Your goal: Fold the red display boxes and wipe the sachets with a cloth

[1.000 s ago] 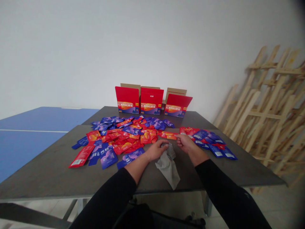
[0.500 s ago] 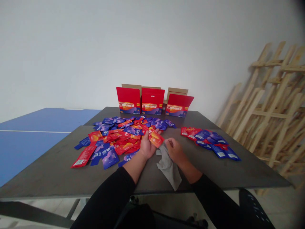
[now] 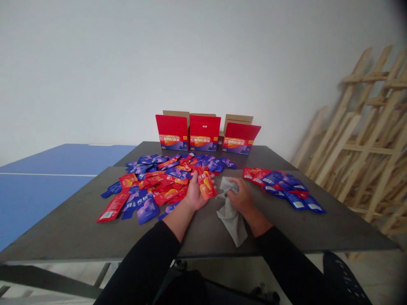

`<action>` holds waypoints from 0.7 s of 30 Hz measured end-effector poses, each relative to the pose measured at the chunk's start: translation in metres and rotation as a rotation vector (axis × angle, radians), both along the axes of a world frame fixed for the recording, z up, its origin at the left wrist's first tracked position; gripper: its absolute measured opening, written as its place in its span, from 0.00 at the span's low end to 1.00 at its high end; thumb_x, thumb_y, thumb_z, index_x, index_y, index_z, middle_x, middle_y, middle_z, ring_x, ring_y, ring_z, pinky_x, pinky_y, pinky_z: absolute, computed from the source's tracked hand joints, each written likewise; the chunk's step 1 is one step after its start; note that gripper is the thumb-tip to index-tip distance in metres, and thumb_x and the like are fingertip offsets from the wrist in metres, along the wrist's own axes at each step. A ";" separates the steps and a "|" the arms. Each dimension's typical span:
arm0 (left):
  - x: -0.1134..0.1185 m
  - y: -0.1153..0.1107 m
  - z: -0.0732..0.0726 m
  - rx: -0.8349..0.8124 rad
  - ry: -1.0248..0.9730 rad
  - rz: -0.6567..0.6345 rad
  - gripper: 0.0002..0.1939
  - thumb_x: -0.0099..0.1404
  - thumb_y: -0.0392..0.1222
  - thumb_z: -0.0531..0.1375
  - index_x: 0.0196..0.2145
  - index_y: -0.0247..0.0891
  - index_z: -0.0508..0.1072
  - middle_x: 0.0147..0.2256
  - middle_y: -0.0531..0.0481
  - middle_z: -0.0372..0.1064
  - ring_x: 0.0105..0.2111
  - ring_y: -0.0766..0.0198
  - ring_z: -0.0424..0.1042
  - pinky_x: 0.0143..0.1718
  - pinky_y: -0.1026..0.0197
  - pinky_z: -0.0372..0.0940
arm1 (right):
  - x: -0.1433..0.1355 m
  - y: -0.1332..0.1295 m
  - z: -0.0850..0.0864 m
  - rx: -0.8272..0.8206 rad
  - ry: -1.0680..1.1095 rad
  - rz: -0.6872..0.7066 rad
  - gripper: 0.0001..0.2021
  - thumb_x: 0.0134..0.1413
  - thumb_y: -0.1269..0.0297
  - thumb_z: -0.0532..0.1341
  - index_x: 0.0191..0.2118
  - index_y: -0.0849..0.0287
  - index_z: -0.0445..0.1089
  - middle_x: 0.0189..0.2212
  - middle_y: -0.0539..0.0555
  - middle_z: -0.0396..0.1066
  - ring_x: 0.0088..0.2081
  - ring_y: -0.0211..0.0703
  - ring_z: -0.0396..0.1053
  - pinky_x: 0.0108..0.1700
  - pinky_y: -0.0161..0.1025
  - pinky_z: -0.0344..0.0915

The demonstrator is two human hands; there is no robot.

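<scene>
Palm up near the middle of the table, my left hand [image 3: 195, 195] holds a red pouch [image 3: 206, 185] with orange fruit printed on it, the thumb along its left edge. Just to the right, my right hand [image 3: 241, 195] is closed round a grey cloth [image 3: 229, 214], whose lower end hangs down to the tabletop. The cloth and the pouch are apart. A loose heap of red and blue pouches [image 3: 165, 182] lies behind and left of my left hand. To the right of my right hand is a smaller pile of pouches [image 3: 282, 186].
Three red cartons with raised flaps, among them the middle carton [image 3: 204, 137], stand at the back of the dark table [image 3: 79, 237]. A blue table [image 3: 47, 186] adjoins on the left. Wooden frames [image 3: 365, 140] lean against the wall at right.
My right hand has drawn the cloth to the right, away from the pouch. In my left hand the pouch has turned more upright. The view has shifted slightly.
</scene>
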State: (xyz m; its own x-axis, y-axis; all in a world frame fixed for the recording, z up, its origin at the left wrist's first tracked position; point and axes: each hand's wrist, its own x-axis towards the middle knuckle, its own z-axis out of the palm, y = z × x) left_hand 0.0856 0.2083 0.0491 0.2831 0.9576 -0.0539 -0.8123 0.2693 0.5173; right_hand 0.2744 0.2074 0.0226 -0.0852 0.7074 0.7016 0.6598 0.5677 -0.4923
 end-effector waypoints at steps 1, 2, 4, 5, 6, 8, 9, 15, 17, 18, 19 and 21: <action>-0.002 0.001 -0.001 -0.013 -0.016 -0.043 0.24 0.66 0.61 0.52 0.46 0.40 0.72 0.38 0.46 0.73 0.30 0.64 0.73 0.31 0.61 0.68 | 0.001 -0.002 0.001 0.114 0.012 0.056 0.17 0.47 0.73 0.57 0.46 0.57 0.67 0.42 0.57 0.68 0.46 0.49 0.68 0.51 0.48 0.66; -0.004 0.001 -0.002 -0.031 -0.025 -0.089 0.24 0.66 0.61 0.52 0.44 0.38 0.72 0.36 0.46 0.73 0.29 0.63 0.73 0.30 0.61 0.68 | 0.001 -0.005 0.002 0.214 -0.007 0.128 0.18 0.48 0.73 0.57 0.47 0.56 0.67 0.43 0.57 0.68 0.46 0.48 0.67 0.50 0.48 0.67; -0.006 0.002 -0.004 -0.079 -0.019 -0.179 0.27 0.65 0.63 0.53 0.41 0.34 0.73 0.31 0.45 0.73 0.28 0.63 0.73 0.29 0.62 0.67 | -0.002 -0.012 0.001 0.339 -0.116 0.280 0.20 0.49 0.74 0.57 0.50 0.54 0.67 0.46 0.57 0.66 0.47 0.48 0.67 0.50 0.48 0.69; -0.006 0.002 -0.005 -0.108 -0.003 -0.216 0.30 0.64 0.65 0.53 0.41 0.32 0.73 0.29 0.44 0.72 0.27 0.62 0.73 0.29 0.62 0.67 | -0.006 -0.015 0.001 0.366 -0.189 0.346 0.21 0.49 0.74 0.58 0.50 0.52 0.68 0.47 0.57 0.65 0.48 0.47 0.67 0.49 0.47 0.69; -0.006 0.002 -0.005 -0.136 0.021 -0.246 0.32 0.63 0.67 0.53 0.40 0.31 0.73 0.27 0.44 0.71 0.26 0.62 0.72 0.29 0.62 0.68 | -0.010 -0.019 0.000 0.382 -0.258 0.402 0.22 0.49 0.74 0.59 0.51 0.51 0.68 0.48 0.57 0.65 0.48 0.47 0.67 0.49 0.47 0.69; -0.004 0.002 -0.006 -0.169 0.076 -0.276 0.34 0.62 0.68 0.52 0.41 0.29 0.74 0.25 0.45 0.71 0.24 0.61 0.72 0.28 0.61 0.67 | -0.019 -0.023 -0.002 0.394 -0.361 0.477 0.21 0.50 0.73 0.60 0.51 0.51 0.69 0.48 0.57 0.65 0.49 0.47 0.66 0.50 0.47 0.69; -0.003 0.001 -0.006 -0.175 0.102 -0.282 0.34 0.63 0.67 0.52 0.42 0.29 0.74 0.25 0.45 0.71 0.24 0.61 0.72 0.28 0.62 0.67 | -0.024 -0.025 -0.002 0.395 -0.395 0.501 0.20 0.51 0.71 0.61 0.51 0.51 0.70 0.49 0.57 0.65 0.49 0.47 0.66 0.50 0.47 0.69; 0.000 0.000 -0.008 -0.174 0.158 -0.446 0.33 0.64 0.66 0.51 0.44 0.30 0.75 0.28 0.42 0.74 0.25 0.58 0.73 0.29 0.59 0.66 | -0.033 -0.025 -0.002 0.375 -0.410 0.477 0.13 0.58 0.63 0.62 0.49 0.53 0.72 0.46 0.57 0.68 0.46 0.45 0.67 0.48 0.44 0.68; 0.001 -0.001 -0.010 -0.165 0.149 -0.529 0.34 0.64 0.66 0.51 0.42 0.30 0.75 0.27 0.41 0.74 0.26 0.56 0.74 0.30 0.58 0.67 | -0.031 -0.023 -0.004 0.384 -0.398 0.438 0.12 0.59 0.66 0.61 0.48 0.53 0.73 0.45 0.57 0.68 0.45 0.45 0.67 0.49 0.45 0.68; 0.001 -0.002 -0.011 -0.165 0.142 -0.562 0.33 0.63 0.67 0.52 0.40 0.29 0.75 0.27 0.41 0.73 0.26 0.56 0.74 0.31 0.57 0.68 | -0.029 -0.022 -0.005 0.384 -0.392 0.405 0.12 0.59 0.67 0.60 0.49 0.53 0.73 0.45 0.57 0.68 0.45 0.45 0.66 0.49 0.45 0.68; 0.001 -0.004 -0.012 -0.168 0.133 -0.581 0.33 0.64 0.66 0.52 0.38 0.29 0.75 0.26 0.41 0.73 0.27 0.56 0.74 0.33 0.57 0.68 | -0.028 -0.020 -0.006 0.377 -0.381 0.360 0.13 0.59 0.67 0.60 0.49 0.53 0.73 0.44 0.58 0.68 0.46 0.46 0.66 0.49 0.46 0.68; 0.003 -0.007 -0.012 -0.170 0.103 -0.585 0.30 0.65 0.64 0.52 0.35 0.30 0.75 0.27 0.42 0.73 0.28 0.57 0.75 0.36 0.58 0.68 | -0.025 -0.017 -0.008 0.349 -0.346 0.251 0.14 0.60 0.68 0.59 0.50 0.52 0.73 0.44 0.58 0.67 0.46 0.47 0.65 0.48 0.46 0.68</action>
